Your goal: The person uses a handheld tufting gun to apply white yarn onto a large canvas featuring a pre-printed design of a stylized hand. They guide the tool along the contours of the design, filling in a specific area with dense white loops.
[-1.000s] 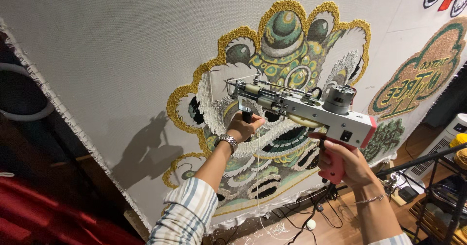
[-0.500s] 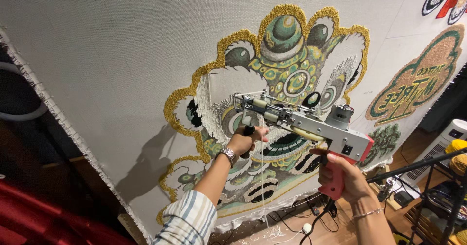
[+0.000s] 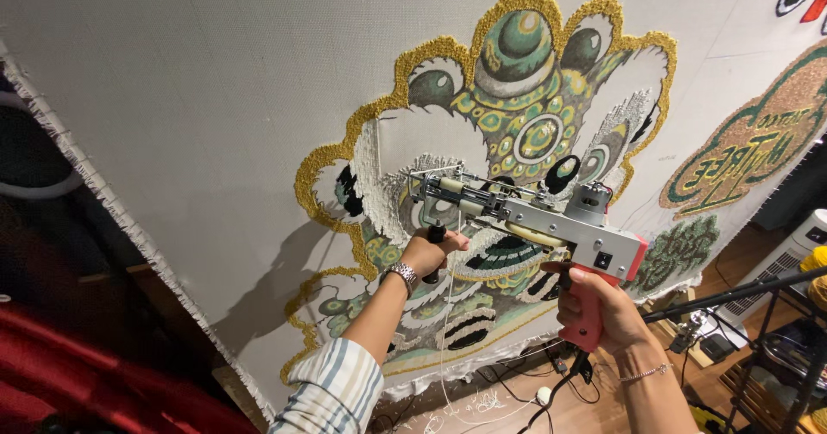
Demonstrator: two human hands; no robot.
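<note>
I hold a grey metal tufting gun point(image 3: 538, 218) against a stretched white cloth point(image 3: 198, 98). My left hand point(image 3: 431, 251), with a watch at the wrist, grips the gun's black front handle. My right hand point(image 3: 599, 309) is closed on the red rear grip. The gun's tip touches the white tufted patch of a lion-head design point(image 3: 508, 132) outlined in gold yarn with green and white fill. A white yarn strand point(image 3: 446, 339) hangs down from the gun.
A second gold and green tufted emblem point(image 3: 749, 149) sits on the cloth at right. A black metal rack point(image 3: 775, 339) stands at lower right beside a white appliance point(image 3: 797, 249). Cables and yarn scraps point(image 3: 500, 399) lie on the wooden floor. Red fabric point(image 3: 77, 382) shows lower left.
The gun and both hands have shifted slightly down and left across the design, and the view has drifted with them. Both grips are unchanged.
</note>
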